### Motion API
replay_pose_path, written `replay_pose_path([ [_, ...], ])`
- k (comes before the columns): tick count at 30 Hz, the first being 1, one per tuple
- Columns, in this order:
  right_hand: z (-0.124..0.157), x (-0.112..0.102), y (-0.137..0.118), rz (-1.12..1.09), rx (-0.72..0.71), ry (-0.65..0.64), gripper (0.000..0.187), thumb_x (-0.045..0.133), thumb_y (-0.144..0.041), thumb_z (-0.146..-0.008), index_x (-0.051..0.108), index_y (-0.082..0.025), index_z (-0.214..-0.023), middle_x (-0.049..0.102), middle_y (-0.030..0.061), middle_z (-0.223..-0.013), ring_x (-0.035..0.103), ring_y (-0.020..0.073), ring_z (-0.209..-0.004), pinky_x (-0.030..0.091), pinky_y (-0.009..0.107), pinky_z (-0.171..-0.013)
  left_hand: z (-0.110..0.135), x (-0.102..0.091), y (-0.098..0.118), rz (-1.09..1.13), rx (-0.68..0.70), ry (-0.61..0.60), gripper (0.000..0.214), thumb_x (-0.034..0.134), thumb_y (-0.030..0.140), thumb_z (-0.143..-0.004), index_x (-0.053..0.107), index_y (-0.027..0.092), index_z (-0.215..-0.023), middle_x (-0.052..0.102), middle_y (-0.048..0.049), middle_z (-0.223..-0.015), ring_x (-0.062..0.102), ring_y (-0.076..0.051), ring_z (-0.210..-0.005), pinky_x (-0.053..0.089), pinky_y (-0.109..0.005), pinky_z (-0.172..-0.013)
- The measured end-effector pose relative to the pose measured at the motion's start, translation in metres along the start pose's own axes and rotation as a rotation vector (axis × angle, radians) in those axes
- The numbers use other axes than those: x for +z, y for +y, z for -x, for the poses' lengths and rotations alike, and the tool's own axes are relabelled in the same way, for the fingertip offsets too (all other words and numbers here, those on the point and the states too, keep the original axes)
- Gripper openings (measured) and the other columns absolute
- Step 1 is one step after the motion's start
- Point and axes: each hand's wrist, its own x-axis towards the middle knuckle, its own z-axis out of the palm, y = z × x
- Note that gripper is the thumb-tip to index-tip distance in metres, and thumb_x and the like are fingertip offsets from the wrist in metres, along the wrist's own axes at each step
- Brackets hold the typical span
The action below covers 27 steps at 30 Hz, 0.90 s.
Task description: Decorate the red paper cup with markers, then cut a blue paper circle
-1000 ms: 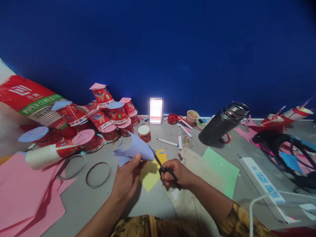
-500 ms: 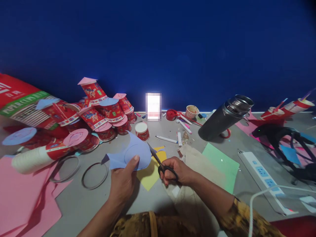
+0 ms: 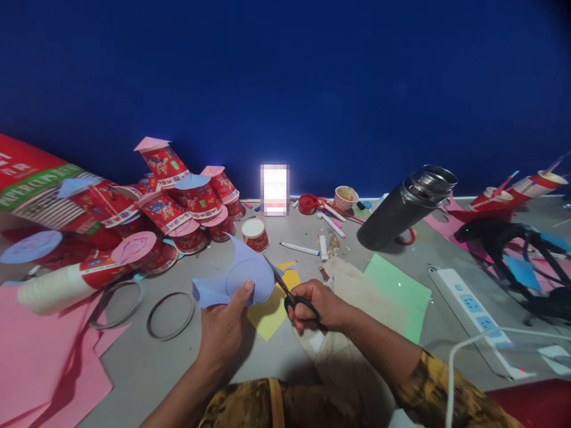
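My left hand [image 3: 225, 333] pinches a sheet of blue paper [image 3: 250, 267], its thumb lying on top and its other fingers hidden beneath. A curved line is drawn on the paper, and its right edge is rounded. In my right hand [image 3: 323, 306] is a pair of black-handled scissors [image 3: 285, 288], fingers wrapped round the loops. The blades meet the upper right edge of the blue paper. Below both lies yellow paper [image 3: 267, 324] on the grey table. A red paper cup with a white top [image 3: 255, 236] stands just behind the blue sheet.
Red paper cups [image 3: 163, 211] with paper discs are stacked at left, beside pink paper [image 3: 40, 351] and two rings [image 3: 171, 316]. Markers [image 3: 300, 248] lie behind. At right are a dark flask [image 3: 392, 214], green paper [image 3: 397, 291], and a power strip [image 3: 468, 315] with a white cable [image 3: 452, 368].
Both hands keep their hold and have barely moved. The blue paper is turned very slightly against the scissors. The whole view has shifted a little.
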Motion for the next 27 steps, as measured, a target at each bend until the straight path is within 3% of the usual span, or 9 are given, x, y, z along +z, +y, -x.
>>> replay_pose_path([
  [3, 0.000, 0.001, -0.001, -0.004, 0.014, 0.000, 0.077, 0.090, -0.088, -0.056, 0.066, -0.017, -0.070, 0.066, -0.0011, -0.059, 0.046, 0.0069, -0.047, 0.031, 0.022, -0.047, 0.002, 0.001, 0.006, -0.127, 0.037, 0.064, 0.029, 0.090, 0.047, -0.070, 0.071, 0.025, -0.070, 0.073, -0.0011, -0.072, 0.063, -0.025, -0.077, 0.061, -0.037, -0.083],
  [7, 0.000, 0.002, -0.003, -0.029, 0.014, -0.001, 0.081, 0.090, -0.091, -0.052, 0.066, -0.016, -0.069, 0.066, -0.0008, -0.058, 0.050, 0.0080, -0.049, 0.033, 0.022, -0.049, 0.004, 0.004, 0.010, -0.098, 0.037, 0.073, 0.030, 0.089, 0.049, -0.069, 0.070, 0.026, -0.070, 0.071, -0.0009, -0.070, 0.063, -0.025, -0.076, 0.061, -0.038, -0.082],
  [19, 0.000, 0.003, -0.004, -0.033, 0.006, -0.010, 0.074, 0.092, -0.085, -0.058, 0.066, -0.016, -0.068, 0.065, -0.0013, -0.057, 0.046, 0.0063, -0.047, 0.030, 0.020, -0.045, 0.000, -0.001, -0.004, -0.114, 0.049, 0.044, 0.028, 0.089, 0.046, -0.074, 0.070, 0.026, -0.069, 0.070, 0.0001, -0.069, 0.063, -0.023, -0.072, 0.062, -0.039, -0.090],
  [27, 0.000, 0.000, -0.002, -0.015, 0.005, -0.013, 0.075, 0.093, -0.085, -0.056, 0.065, -0.016, -0.069, 0.065, -0.0009, -0.057, 0.051, 0.0085, -0.050, 0.033, 0.021, -0.048, 0.002, 0.005, 0.008, 0.022, 0.040, 0.100, 0.032, 0.094, 0.041, -0.065, 0.073, 0.024, -0.082, 0.082, -0.0041, -0.091, 0.073, -0.026, -0.087, 0.063, -0.038, -0.094],
])
